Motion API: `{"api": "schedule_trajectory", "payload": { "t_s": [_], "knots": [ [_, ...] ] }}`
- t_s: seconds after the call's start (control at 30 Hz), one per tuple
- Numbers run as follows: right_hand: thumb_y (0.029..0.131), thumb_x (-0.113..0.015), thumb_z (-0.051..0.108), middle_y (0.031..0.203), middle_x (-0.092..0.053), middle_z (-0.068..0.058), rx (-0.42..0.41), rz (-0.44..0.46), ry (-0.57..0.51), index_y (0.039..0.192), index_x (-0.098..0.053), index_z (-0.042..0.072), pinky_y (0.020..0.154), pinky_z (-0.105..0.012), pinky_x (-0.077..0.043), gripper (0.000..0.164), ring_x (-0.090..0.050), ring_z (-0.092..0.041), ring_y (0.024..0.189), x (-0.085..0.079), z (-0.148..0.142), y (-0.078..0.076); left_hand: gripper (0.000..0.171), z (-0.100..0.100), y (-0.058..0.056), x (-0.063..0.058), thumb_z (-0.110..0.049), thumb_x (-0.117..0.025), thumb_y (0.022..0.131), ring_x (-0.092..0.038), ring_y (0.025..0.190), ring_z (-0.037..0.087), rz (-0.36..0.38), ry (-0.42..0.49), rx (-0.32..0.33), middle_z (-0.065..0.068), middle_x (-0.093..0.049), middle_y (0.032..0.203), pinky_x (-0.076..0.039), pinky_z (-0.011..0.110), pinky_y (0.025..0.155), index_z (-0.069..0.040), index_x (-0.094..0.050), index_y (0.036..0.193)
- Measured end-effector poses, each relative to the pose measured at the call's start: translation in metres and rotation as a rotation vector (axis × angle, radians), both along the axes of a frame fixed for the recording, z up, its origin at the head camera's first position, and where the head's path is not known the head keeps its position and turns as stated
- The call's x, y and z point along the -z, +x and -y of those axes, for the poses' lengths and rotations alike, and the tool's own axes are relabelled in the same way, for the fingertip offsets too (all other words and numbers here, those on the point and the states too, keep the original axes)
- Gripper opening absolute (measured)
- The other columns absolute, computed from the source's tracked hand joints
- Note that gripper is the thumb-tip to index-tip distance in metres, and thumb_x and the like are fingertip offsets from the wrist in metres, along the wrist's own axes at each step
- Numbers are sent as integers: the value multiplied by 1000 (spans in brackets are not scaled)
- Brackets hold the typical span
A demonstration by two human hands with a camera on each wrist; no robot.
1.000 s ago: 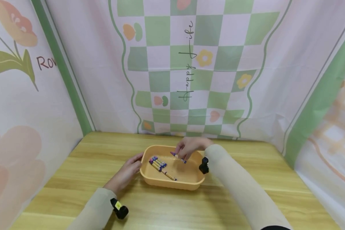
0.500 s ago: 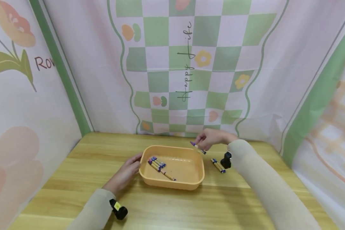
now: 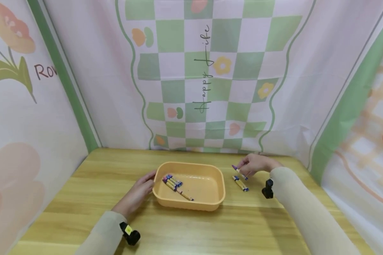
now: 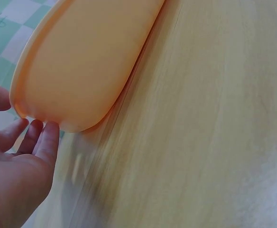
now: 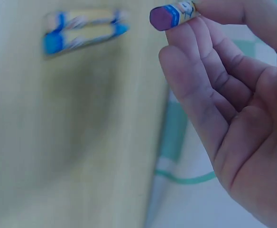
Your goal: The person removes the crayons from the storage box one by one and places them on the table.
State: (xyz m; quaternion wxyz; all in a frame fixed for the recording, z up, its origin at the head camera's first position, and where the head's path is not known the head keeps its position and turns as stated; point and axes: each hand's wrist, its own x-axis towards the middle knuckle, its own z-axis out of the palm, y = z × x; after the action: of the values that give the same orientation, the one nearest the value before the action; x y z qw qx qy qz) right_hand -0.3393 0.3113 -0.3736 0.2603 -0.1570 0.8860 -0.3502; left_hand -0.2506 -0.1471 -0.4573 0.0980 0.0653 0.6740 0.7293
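Observation:
In the head view my right hand (image 3: 257,163) pinches a purple crayon (image 3: 234,168) between thumb and fingers, just above the table right of the tray. The right wrist view shows the purple end of this crayon (image 5: 163,18) at the fingertips. Two crayons (image 3: 240,183) lie side by side on the table below it, blurred in the right wrist view. My left hand (image 3: 136,194) touches the left end of an orange plastic tray (image 3: 194,204) with its fingertips. Inside the tray, several crayons (image 3: 172,183) lie grouped at the left, with another crayon (image 3: 185,195) near the front wall.
The wooden table (image 3: 191,230) spreads around the tray. A checkered fabric backdrop (image 3: 199,88) hangs behind the table's back edge, and printed fabric stands at both sides.
My right hand has lifted the purple crayon out of the tray and carried it right, over the table beside the two crayons. My left hand has stayed at the tray's left end.

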Motion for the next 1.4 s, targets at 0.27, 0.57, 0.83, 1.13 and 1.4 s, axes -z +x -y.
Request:
{"api": "schedule_trajectory", "payload": {
  "t_s": [0.27, 0.57, 0.83, 1.13, 1.4],
  "knots": [
    [78, -68, 4, 93, -70, -7, 87, 14, -4, 109, -68, -7, 78, -35, -59, 33, -65, -16, 82, 32, -16, 4, 63, 0, -1, 2, 0, -45, 94, -38, 140, 38, 3, 1, -2, 22, -31, 158, -30, 51, 116, 5, -28, 154],
    [80, -65, 3, 87, -69, -7, 129, 78, -50, 111, -65, -12, 75, -34, -59, 34, -65, -16, 81, 46, -20, 8, 63, -2, 0, 1, 0, -44, 94, -37, 140, 38, -18, 5, 15, 23, -29, 159, -28, 51, 117, 5, -27, 154],
    [84, -67, 7, 86, -68, -6, 146, 86, -39, 111, -66, -9, 75, -34, -59, 32, -64, -16, 80, 47, -20, 8, 63, -2, 1, 1, 1, -44, 94, -38, 140, 39, -12, 9, 8, 23, -30, 158, -30, 51, 116, 5, -27, 154],
    [85, -66, 10, 99, -66, -10, 103, 27, 31, 118, -61, -8, 83, -41, -57, 38, -63, -21, 87, 28, -20, 6, 63, -1, 0, 1, -1, -46, 94, -36, 141, 38, 4, 3, 2, 21, -29, 159, -28, 51, 117, 4, -28, 154],
    [90, -65, 14, 104, -67, -18, 47, 0, -17, 126, -57, -12, 87, -43, -58, 45, -66, -30, 96, 1, -6, -4, 64, 1, 0, -2, -4, -47, 95, -32, 143, 38, 19, -16, 10, 20, -26, 161, -26, 51, 118, 2, -27, 155]
  ]
}}
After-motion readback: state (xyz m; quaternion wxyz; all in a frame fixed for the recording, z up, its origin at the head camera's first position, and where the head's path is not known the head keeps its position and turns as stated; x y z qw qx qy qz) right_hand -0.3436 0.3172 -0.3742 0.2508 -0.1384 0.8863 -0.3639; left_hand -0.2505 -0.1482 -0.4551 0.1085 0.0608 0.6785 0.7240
